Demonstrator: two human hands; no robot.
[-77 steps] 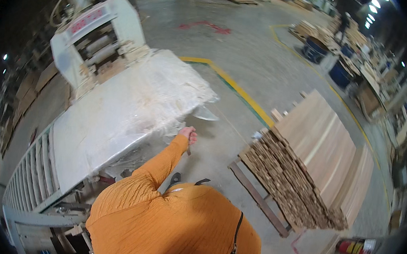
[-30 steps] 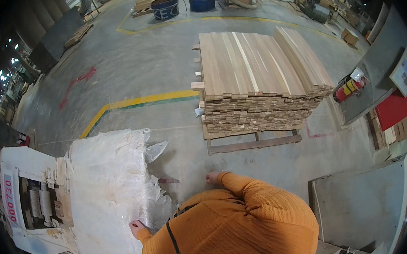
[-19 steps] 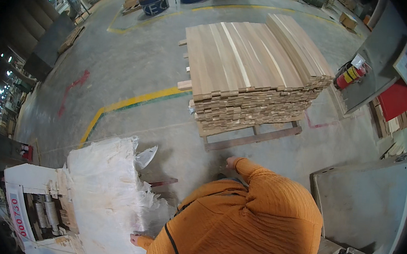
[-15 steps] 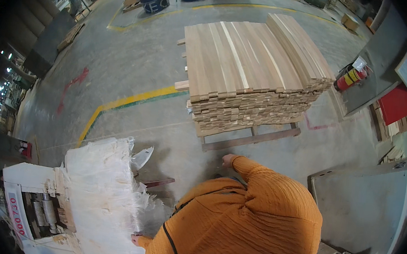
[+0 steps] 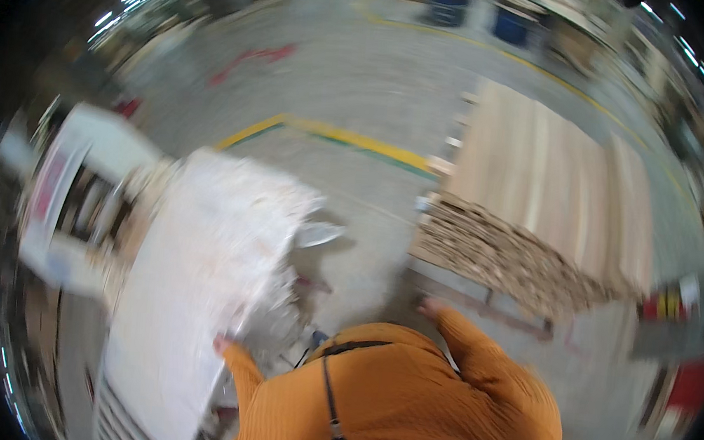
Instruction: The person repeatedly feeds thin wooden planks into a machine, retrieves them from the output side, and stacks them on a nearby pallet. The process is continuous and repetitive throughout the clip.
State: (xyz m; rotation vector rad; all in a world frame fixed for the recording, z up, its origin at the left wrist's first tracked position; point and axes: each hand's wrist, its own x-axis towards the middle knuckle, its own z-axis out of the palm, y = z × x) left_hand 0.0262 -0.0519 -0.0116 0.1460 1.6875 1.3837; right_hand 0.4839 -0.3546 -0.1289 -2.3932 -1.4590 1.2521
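Observation:
The picture is motion-blurred. My left hand (image 5: 222,345) rests at the near edge of a long white table surface (image 5: 198,282) that leads to a white machine (image 5: 72,198) on the left. My right hand (image 5: 430,307) hangs free in front of a tall stack of pale wooden boards (image 5: 535,201) on a pallet; it holds nothing I can see. Both arms are in orange sleeves. Whether the left fingers grip the table edge is too blurred to tell.
A yellow line (image 5: 334,134) crosses the grey concrete floor beyond the table. Blue bins (image 5: 476,15) and more timber stand at the far end. Red objects (image 5: 676,307) sit by the wall on the right. Rollers (image 5: 130,418) show at the table's lower end.
The view has swung back left, so the table and machine fill the left and the board stack sits to the right. My right hand stays low near the pallet.

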